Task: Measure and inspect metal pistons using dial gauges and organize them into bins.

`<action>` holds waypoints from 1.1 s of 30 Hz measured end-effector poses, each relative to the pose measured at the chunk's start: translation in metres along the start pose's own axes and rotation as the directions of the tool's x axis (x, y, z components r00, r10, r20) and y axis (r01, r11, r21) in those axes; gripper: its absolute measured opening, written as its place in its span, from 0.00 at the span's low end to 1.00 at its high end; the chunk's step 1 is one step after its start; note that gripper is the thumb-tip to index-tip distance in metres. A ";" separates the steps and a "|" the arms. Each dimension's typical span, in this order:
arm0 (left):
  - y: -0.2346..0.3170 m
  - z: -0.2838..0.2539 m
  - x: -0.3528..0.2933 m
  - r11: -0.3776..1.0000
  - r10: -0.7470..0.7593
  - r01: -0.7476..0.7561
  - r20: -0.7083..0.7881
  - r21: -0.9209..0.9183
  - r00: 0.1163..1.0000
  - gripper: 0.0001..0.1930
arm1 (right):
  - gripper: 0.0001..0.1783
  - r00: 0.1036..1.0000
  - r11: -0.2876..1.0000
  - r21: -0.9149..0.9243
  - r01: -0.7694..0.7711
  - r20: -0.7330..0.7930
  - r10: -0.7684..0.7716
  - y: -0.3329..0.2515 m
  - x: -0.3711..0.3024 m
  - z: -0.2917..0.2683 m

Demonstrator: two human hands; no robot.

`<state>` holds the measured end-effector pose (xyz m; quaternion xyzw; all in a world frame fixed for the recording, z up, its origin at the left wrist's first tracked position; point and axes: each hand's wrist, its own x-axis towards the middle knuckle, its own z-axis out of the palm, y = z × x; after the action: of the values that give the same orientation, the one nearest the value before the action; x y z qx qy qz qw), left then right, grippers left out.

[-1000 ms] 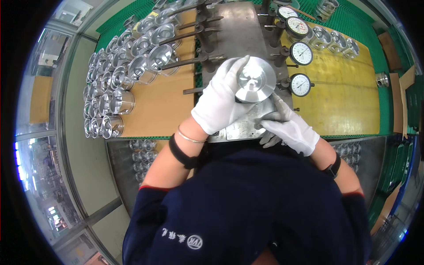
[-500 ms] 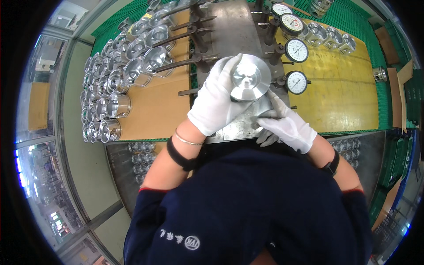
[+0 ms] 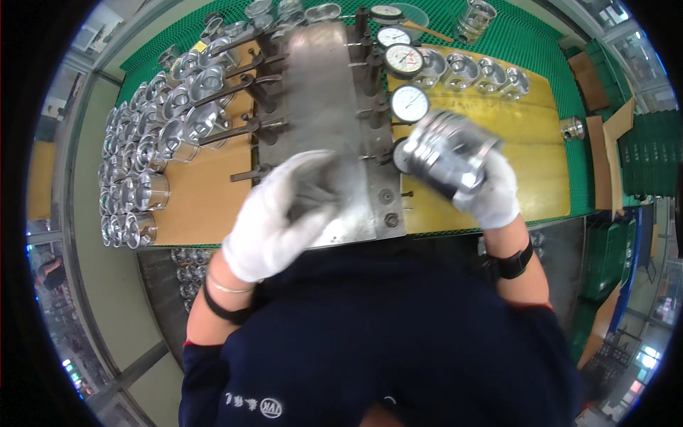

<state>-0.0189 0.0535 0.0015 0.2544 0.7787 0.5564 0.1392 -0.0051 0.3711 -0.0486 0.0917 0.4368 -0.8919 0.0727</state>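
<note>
My right hand (image 3: 499,193), in a white glove, grips a shiny metal piston (image 3: 447,151) from its lower right side. The piston is tilted and motion-blurred, its ring grooves facing left, above the yellow board and in front of the lowest dial gauge. My left hand (image 3: 267,217), also gloved, hovers over the left near part of the steel plate (image 3: 334,121). Its thumb and fingers are apart; the dark grey between them looks like the glove's palm side, blurred, and I see no piston there.
Many pistons (image 3: 148,191) stand on the brown cardboard (image 3: 203,203) at left. Clamp rods and dial gauges (image 3: 410,104) line the plate. Several pistons (image 3: 491,76) stand in a row on the yellow board (image 3: 530,153); another piston (image 3: 571,128) lies beyond its right edge. Cardboard flaps (image 3: 605,164) rise farther right.
The piston has passed from my left hand to my right and moved right, over the yellow board. My left hand has drawn back leftward and opened. The whole view has shifted a little.
</note>
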 end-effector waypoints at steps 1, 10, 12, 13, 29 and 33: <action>-0.005 -0.005 -0.005 0.997 0.002 0.003 -0.058 0.077 0.998 0.27 | 0.21 0.980 0.958 -0.244 0.150 -0.088 -0.176 -0.016 0.001 -0.004; -0.037 -0.022 -0.089 0.922 -0.321 0.388 -0.538 0.012 0.779 0.17 | 0.20 0.686 0.982 -0.181 -0.048 -0.720 -0.099 -0.091 0.109 -0.263; -0.031 -0.021 -0.098 0.904 -0.349 0.428 -0.566 0.008 0.747 0.16 | 0.18 0.597 0.996 -0.076 -0.042 -0.801 -0.036 -0.099 0.122 -0.278; -0.033 -0.021 -0.101 0.910 -0.347 0.414 -0.572 -0.015 0.743 0.16 | 0.17 0.592 0.993 -0.097 -0.063 -0.805 -0.041 -0.103 0.125 -0.307; -0.099 -0.122 -0.153 0.505 -0.080 0.683 -0.759 0.528 0.646 0.27 | 0.30 0.808 0.524 -0.803 -0.282 -0.494 -0.322 0.006 0.040 -0.320; -0.131 -0.199 -0.166 0.289 -0.154 0.842 -0.846 0.456 0.511 0.32 | 0.32 0.928 -0.153 -0.930 -0.333 -0.295 -0.229 0.058 0.007 -0.247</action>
<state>-0.0121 -0.2288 -0.0638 -0.2150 0.9687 0.0643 -0.1064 0.0247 0.5314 -0.2431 0.1857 0.9583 -0.2053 0.0711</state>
